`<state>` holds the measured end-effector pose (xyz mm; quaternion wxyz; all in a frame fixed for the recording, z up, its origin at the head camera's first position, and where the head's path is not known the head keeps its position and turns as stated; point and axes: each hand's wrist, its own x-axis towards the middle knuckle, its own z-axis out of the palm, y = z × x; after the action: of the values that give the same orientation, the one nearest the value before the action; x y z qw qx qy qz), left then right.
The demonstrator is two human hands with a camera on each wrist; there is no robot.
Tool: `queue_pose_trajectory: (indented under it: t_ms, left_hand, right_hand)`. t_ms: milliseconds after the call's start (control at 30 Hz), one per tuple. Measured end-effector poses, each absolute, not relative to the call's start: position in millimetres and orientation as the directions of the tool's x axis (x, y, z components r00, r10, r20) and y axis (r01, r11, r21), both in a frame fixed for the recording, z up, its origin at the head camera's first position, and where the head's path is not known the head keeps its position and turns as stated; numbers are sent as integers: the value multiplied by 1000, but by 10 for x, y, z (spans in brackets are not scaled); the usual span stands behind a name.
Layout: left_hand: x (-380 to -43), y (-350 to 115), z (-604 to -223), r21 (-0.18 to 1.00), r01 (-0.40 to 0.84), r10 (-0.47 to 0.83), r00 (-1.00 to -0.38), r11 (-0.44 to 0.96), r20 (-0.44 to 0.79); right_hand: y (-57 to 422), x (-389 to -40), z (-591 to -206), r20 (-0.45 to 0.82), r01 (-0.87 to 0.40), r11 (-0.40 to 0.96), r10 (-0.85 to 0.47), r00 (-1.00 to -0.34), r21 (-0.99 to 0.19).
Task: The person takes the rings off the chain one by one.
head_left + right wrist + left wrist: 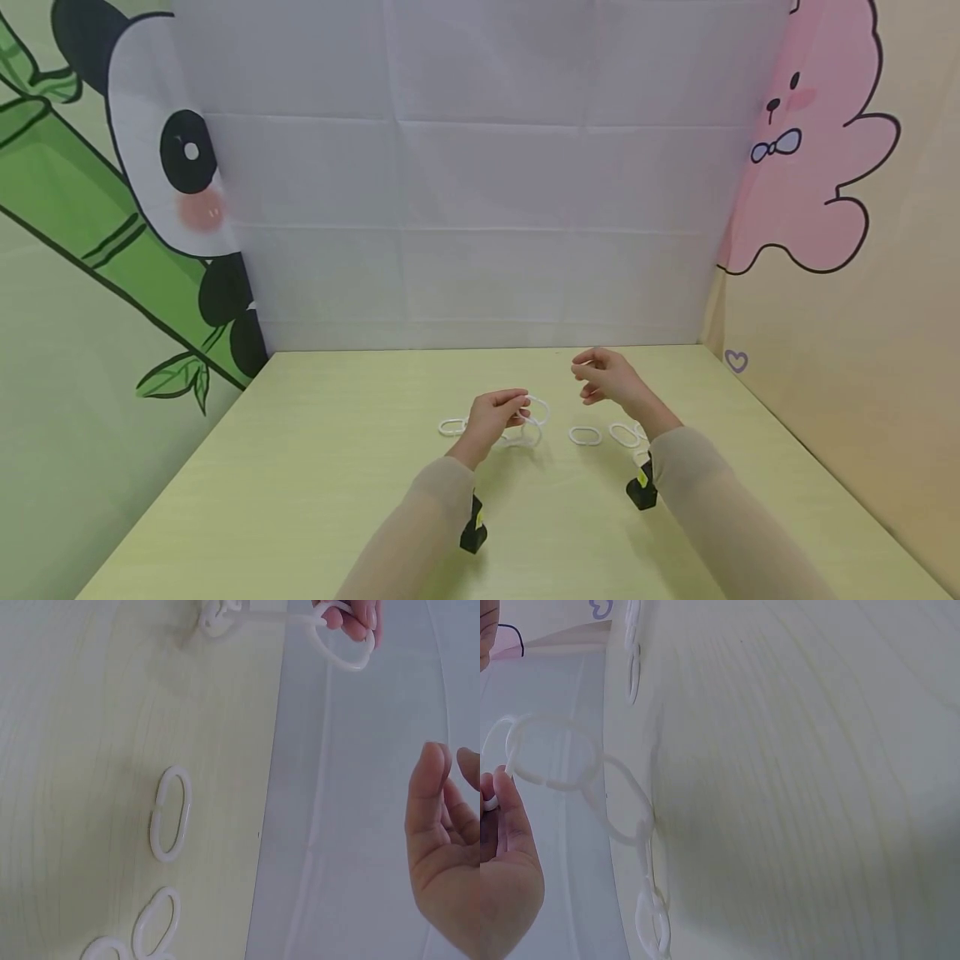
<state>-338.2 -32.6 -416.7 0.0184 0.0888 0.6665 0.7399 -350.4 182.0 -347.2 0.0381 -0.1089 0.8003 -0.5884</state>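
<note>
My left hand (491,418) pinches a white plastic chain link (542,407) between thumb and fingers, above the table. From it hang more joined white links (646,801), and the lower end of this chain (667,930) lies on the table. To the right and slightly farther back, my right hand (611,379) hovers with relaxed, bent fingers and a gap beside the thumb; it holds nothing. On the table below the right hand is a single loose oval link (187,810). Further loose links (177,904) lie beside it, partly cut off in the right wrist view.
The pale yellow table (337,483) ends at a grey-white cloth backdrop (480,275). Painted side walls (847,350) stand left and right. A black wrist camera (642,492) hangs under the right forearm, another camera (472,533) under the left.
</note>
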Motion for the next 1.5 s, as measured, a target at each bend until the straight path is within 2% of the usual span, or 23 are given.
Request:
queue_pose_trajectory:
  t_ms: [867,1500]
  left_hand:
    - [-3392,-341,-4187,988,102,131,-984,-114,116]
    - [-3392,-346,-4181,983,110,123,-984,-146,129]
  right_hand:
    - [1462,-3448,-3690,20,-130,327,-319,-948,-936]
    - [1378,-3411,-3804,-2,-108,325,-320,-947,-939]
